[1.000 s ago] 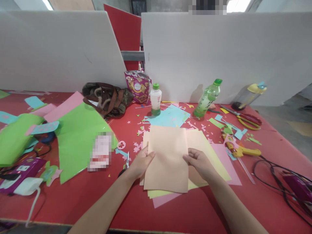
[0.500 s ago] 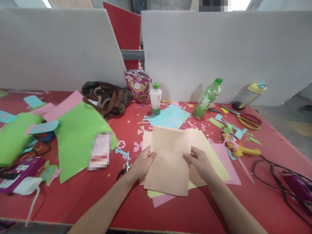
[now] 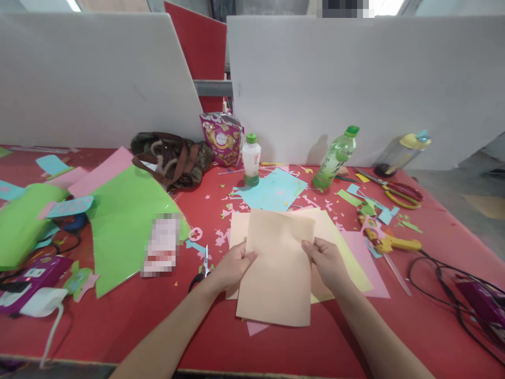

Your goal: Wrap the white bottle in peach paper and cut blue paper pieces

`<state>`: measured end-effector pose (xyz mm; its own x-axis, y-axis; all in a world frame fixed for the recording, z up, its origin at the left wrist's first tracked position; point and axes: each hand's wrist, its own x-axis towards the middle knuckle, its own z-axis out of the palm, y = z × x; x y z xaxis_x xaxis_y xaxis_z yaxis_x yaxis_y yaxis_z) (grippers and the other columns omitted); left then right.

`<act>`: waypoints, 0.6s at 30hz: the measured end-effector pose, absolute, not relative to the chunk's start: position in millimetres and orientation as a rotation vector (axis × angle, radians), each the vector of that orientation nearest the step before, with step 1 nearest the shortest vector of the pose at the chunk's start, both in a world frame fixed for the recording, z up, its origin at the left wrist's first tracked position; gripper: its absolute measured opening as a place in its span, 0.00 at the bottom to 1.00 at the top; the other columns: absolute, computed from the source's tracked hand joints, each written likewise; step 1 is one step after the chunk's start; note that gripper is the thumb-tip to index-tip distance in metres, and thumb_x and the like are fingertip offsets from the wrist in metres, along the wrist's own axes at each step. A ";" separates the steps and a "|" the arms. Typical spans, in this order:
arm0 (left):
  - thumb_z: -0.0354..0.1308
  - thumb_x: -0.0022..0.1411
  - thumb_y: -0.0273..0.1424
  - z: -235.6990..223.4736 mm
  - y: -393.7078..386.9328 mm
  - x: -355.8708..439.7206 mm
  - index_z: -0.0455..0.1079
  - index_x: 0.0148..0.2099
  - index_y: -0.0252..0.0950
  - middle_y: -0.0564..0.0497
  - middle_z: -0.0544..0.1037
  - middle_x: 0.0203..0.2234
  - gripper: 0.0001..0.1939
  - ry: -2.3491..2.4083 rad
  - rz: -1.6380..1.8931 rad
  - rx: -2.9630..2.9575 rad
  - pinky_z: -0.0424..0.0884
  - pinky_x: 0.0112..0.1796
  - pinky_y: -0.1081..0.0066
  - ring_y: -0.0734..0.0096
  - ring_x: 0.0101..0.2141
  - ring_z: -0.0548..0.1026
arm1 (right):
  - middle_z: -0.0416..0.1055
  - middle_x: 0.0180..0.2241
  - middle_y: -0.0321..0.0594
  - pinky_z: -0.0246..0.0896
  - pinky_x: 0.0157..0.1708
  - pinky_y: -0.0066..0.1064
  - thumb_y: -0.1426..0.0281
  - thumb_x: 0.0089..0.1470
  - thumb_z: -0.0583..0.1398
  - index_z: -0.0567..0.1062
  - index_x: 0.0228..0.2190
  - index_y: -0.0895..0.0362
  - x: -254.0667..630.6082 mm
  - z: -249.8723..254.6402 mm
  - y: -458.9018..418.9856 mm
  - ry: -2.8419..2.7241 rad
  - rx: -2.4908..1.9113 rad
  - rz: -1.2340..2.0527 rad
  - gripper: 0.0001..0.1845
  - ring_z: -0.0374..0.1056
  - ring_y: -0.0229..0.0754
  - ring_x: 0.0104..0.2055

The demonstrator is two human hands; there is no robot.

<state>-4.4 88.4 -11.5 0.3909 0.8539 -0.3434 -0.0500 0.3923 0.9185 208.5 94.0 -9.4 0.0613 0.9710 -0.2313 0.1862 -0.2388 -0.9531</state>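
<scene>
A peach paper sheet (image 3: 278, 268) is held up slightly over a stack of papers on the red table (image 3: 315, 342). My left hand (image 3: 232, 264) pinches its left edge and my right hand (image 3: 327, 261) pinches its right edge. Under it lie another peach sheet, a yellow sheet (image 3: 347, 258) and a pink sheet (image 3: 363, 258). Small scissors (image 3: 204, 267) rest just left of my left hand.
Two bottles (image 3: 251, 159) (image 3: 336, 157), a snack bag (image 3: 222, 138) and a brown bag (image 3: 171, 158) stand at the back before white boards. Green sheet (image 3: 122, 221) at left. Glue gun (image 3: 389, 243), red scissors (image 3: 398, 190) and black cables (image 3: 445, 284) at right. Paper scraps litter the middle.
The peach sheet has shifted a little toward me and to the right, now covering more of the stack's near edge. Both hands stayed on its sides.
</scene>
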 end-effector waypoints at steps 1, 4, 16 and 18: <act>0.53 0.53 0.40 -11.0 88.7 -4.4 0.62 0.45 0.33 0.45 0.75 0.35 0.20 0.977 0.738 0.961 0.68 0.33 0.68 0.63 0.34 0.74 | 0.62 0.13 0.35 0.50 0.15 0.25 0.54 0.40 0.57 0.66 0.17 0.58 208.5 -9.5 94.0 -1.193 -1.546 1.275 0.19 0.56 0.34 0.16; 0.53 0.52 0.40 -9.3 88.7 -3.9 0.61 0.46 0.33 0.44 0.75 0.36 0.22 0.944 0.830 0.863 0.68 0.34 0.68 0.63 0.35 0.74 | 0.60 0.12 0.33 0.49 0.16 0.25 0.54 0.37 0.59 0.65 0.14 0.58 208.1 -9.7 93.6 -1.173 -1.521 1.371 0.20 0.54 0.33 0.15; 0.50 0.53 0.44 -9.9 88.2 -2.1 0.64 0.38 0.31 0.47 0.75 0.28 0.20 1.134 0.821 1.018 0.67 0.29 0.68 0.64 0.28 0.73 | 0.64 0.14 0.36 0.56 0.20 0.28 0.52 0.39 0.58 0.69 0.18 0.59 203.7 -8.4 92.9 -1.137 -1.411 1.544 0.21 0.61 0.37 0.19; 0.50 0.53 0.44 -10.5 88.1 -2.9 0.63 0.36 0.31 0.47 0.75 0.27 0.19 1.183 0.789 1.067 0.67 0.29 0.69 0.63 0.28 0.73 | 0.66 0.16 0.36 0.57 0.20 0.28 0.54 0.37 0.60 0.70 0.22 0.59 203.9 -8.8 93.2 -1.149 -1.398 1.516 0.19 0.62 0.38 0.20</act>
